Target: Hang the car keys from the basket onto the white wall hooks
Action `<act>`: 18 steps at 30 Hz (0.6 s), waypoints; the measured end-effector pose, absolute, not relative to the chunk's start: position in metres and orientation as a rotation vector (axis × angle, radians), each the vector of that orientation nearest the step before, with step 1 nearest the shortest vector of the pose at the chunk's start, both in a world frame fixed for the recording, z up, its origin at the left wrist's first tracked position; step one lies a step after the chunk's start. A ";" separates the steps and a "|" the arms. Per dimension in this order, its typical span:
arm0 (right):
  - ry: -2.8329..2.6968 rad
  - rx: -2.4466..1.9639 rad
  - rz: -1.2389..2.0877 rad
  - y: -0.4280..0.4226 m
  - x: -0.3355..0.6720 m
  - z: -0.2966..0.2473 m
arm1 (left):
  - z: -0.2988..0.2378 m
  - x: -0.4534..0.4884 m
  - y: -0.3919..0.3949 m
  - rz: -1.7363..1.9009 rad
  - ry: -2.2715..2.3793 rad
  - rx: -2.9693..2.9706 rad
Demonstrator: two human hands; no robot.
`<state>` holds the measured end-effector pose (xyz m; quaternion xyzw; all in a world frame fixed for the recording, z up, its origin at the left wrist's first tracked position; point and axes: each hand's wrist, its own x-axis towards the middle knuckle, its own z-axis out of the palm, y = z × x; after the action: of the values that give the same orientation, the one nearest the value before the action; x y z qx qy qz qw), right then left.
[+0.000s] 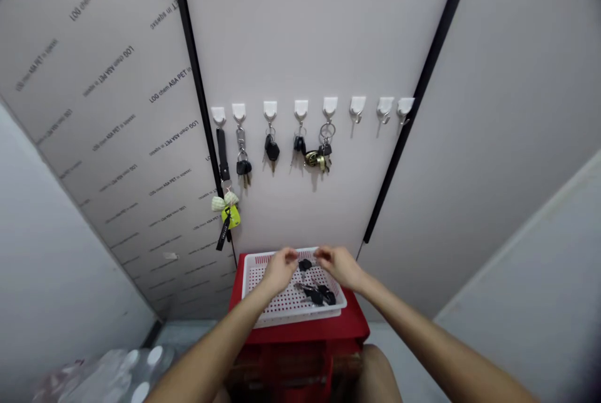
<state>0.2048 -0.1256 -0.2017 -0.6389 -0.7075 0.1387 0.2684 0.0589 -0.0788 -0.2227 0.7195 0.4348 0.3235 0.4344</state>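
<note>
My left hand [280, 269] is over a white plastic basket [248, 293], its fingers curved loosely and apart. Opposite it, my right hand [342, 266] is held the same way, with fingertips pointing inward. A small bunch of black-headed keys [305, 264] shows in the gap between the fingertips; I see no clear grip on it. Closer to me in the basket lies a larger heap of black-headed keys [317, 295]. The undersides of my fingers are partly hidden and slightly blurred.
A red stool-like stand [305, 331] supports the basket. Several white hooks [330, 104] line the wall; the left ones carry key bunches [272, 149], one with a lime-green case [231, 217], and three right ones [385, 106] are bare. Plastic bottles [141, 368] stand at lower left.
</note>
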 end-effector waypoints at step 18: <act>-2.304 -1.872 0.294 -0.134 0.196 -0.238 | -0.278 0.062 -0.081 0.539 1.233 1.986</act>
<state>0.1956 -0.1340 -0.2377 -0.6255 -0.7699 0.0984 0.0793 0.0624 -0.0810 -0.2776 0.7715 0.4788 0.2095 0.3628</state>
